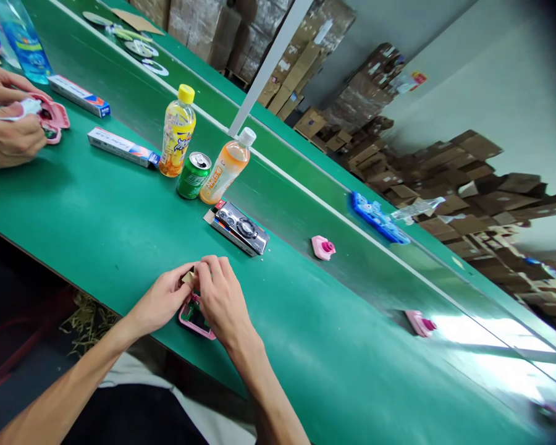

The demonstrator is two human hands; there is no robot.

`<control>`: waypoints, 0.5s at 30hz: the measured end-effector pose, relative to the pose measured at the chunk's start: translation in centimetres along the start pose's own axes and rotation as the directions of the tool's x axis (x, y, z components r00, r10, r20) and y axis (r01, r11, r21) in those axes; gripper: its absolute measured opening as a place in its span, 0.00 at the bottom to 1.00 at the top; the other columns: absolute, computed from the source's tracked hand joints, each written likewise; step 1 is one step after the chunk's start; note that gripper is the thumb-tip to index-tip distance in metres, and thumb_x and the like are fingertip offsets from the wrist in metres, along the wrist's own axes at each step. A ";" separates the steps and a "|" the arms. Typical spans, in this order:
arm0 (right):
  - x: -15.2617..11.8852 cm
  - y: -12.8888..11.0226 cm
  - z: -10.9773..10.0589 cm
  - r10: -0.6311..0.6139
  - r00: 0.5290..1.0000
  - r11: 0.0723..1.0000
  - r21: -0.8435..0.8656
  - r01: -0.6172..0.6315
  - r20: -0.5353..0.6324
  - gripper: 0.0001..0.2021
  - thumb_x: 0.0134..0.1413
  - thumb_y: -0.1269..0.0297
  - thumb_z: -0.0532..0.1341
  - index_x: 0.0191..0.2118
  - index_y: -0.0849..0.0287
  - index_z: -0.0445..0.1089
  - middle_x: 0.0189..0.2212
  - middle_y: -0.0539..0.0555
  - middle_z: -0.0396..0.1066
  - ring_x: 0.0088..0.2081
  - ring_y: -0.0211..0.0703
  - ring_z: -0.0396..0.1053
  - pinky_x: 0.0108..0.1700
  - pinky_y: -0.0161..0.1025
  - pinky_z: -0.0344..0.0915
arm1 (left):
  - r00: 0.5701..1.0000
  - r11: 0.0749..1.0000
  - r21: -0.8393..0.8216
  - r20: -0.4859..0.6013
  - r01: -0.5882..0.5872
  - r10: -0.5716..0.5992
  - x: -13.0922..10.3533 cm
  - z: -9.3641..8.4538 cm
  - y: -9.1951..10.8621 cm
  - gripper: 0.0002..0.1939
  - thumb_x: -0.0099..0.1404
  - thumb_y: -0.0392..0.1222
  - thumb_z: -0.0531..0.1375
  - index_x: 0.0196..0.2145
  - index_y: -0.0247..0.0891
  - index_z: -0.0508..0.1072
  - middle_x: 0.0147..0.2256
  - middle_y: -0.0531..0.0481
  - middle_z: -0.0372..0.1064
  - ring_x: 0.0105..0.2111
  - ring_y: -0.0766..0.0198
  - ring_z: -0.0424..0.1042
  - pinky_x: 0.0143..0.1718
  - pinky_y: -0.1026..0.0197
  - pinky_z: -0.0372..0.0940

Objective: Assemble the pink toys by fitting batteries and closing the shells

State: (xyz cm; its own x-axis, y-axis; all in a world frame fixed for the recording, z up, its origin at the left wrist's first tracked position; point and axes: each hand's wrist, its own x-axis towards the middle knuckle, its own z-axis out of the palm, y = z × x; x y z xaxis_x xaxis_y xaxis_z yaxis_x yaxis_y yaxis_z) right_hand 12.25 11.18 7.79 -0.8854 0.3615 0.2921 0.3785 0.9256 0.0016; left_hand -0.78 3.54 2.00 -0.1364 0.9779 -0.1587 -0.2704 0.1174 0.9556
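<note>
A small tan piece (188, 279) is pinched between the fingertips of my left hand (163, 299), just above a pink casing. My right hand (221, 299) has its fingers bent together at the same spot; whatever lies between them is hidden. The pink casing (195, 332) rests open on the green table (115, 235), partly under my right hand, with a green circuit board and dark parts inside. Beyond my hands lies a box with a camera-like picture (238, 228).
A green can (194, 175) stands between a yellow-capped bottle (178, 131) and a white-capped bottle (228, 167). Two slim boxes (123, 147) lie left. Another person's hands (13, 133) hold a pink part. Pink pieces (323, 248) sit on the belt at right.
</note>
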 end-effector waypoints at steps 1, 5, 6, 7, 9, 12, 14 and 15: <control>-0.4 -0.2 0.0 -0.040 0.999 0.999 -0.027 0.040 -0.016 0.13 0.71 0.75 0.49 0.39 0.64 0.70 0.40 0.61 0.71 0.37 0.49 0.62 0.40 0.45 0.66 | 1.000 0.998 -0.055 -0.003 0.028 -0.028 0.1 -0.1 0.2 0.30 0.68 0.50 0.59 0.64 0.34 0.67 0.25 0.57 0.61 0.24 0.68 0.55 0.25 0.66 0.56; -1.3 -1.3 -0.4 -0.102 0.994 0.994 0.041 0.103 -0.025 0.16 0.73 0.76 0.46 0.37 0.63 0.69 0.36 0.58 0.71 0.36 0.46 0.63 0.40 0.43 0.66 | 0.973 0.927 -0.299 0.038 0.227 -0.226 -0.1 -0.6 1.5 0.37 0.57 0.41 0.66 0.63 0.33 0.68 0.31 0.52 0.72 0.28 0.66 0.65 0.31 0.64 0.64; -1.4 -1.7 -0.6 -0.095 0.995 0.993 0.062 0.097 -0.020 0.16 0.73 0.76 0.45 0.38 0.63 0.69 0.36 0.58 0.72 0.36 0.46 0.64 0.42 0.43 0.66 | 0.964 0.894 -0.364 0.049 0.263 -0.263 -0.2 -0.7 1.8 0.36 0.55 0.40 0.67 0.62 0.34 0.70 0.34 0.49 0.74 0.31 0.65 0.68 0.35 0.63 0.67; -1.5 -2.1 -0.8 -0.093 0.996 0.993 0.077 0.094 -0.016 0.16 0.73 0.76 0.45 0.39 0.64 0.69 0.37 0.59 0.73 0.37 0.46 0.65 0.43 0.43 0.67 | 0.957 0.864 -0.421 0.044 0.277 -0.286 -0.4 -0.7 2.1 0.33 0.55 0.40 0.68 0.59 0.35 0.73 0.36 0.48 0.75 0.34 0.64 0.69 0.38 0.62 0.68; -2.7 -2.7 -1.4 -0.103 0.995 0.985 0.137 0.104 -0.015 0.16 0.73 0.76 0.45 0.40 0.63 0.70 0.37 0.59 0.74 0.38 0.46 0.67 0.44 0.43 0.68 | 0.955 0.839 -0.479 -0.002 0.258 -0.295 -0.7 -0.6 2.5 0.27 0.57 0.43 0.70 0.54 0.36 0.77 0.37 0.47 0.75 0.35 0.64 0.71 0.39 0.63 0.69; -9.0 -3.0 -2.5 0.104 0.994 0.929 0.360 -0.088 -0.027 0.18 0.74 0.72 0.45 0.38 0.58 0.70 0.32 0.54 0.74 0.33 0.41 0.70 0.38 0.37 0.70 | 0.958 0.864 -0.453 -0.069 0.219 -0.279 -0.8 -0.3 2.7 0.27 0.56 0.49 0.74 0.52 0.38 0.80 0.37 0.49 0.74 0.30 0.70 0.68 0.32 0.67 0.68; -16.6 -3.3 -3.5 0.586 0.808 0.750 0.415 -0.515 -0.057 0.16 0.74 0.63 0.49 0.36 0.56 0.71 0.30 0.52 0.75 0.30 0.40 0.73 0.33 0.35 0.71 | 0.955 0.877 -0.425 -0.081 0.224 -0.284 -0.8 -0.2 2.9 0.32 0.52 0.50 0.76 0.54 0.41 0.79 0.38 0.50 0.74 0.28 0.71 0.67 0.29 0.68 0.68; -20.9 -3.6 -4.0 0.825 0.550 0.557 0.356 -0.750 -0.130 0.14 0.71 0.55 0.54 0.37 0.56 0.72 0.31 0.54 0.77 0.31 0.43 0.75 0.32 0.37 0.72 | 0.954 0.885 -0.409 -0.094 0.224 -0.284 -0.8 -0.2 3.0 0.33 0.50 0.50 0.77 0.54 0.43 0.79 0.38 0.50 0.74 0.28 0.72 0.67 0.29 0.69 0.68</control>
State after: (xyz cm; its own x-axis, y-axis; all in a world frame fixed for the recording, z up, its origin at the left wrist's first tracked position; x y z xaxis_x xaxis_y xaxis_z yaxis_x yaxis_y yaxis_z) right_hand 30.50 -0.22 5.51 -0.1396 0.9479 0.2865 0.7789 0.2838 -0.5592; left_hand -1.66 3.05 4.92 -0.1426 0.8833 -0.4465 -0.6591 0.2518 0.7086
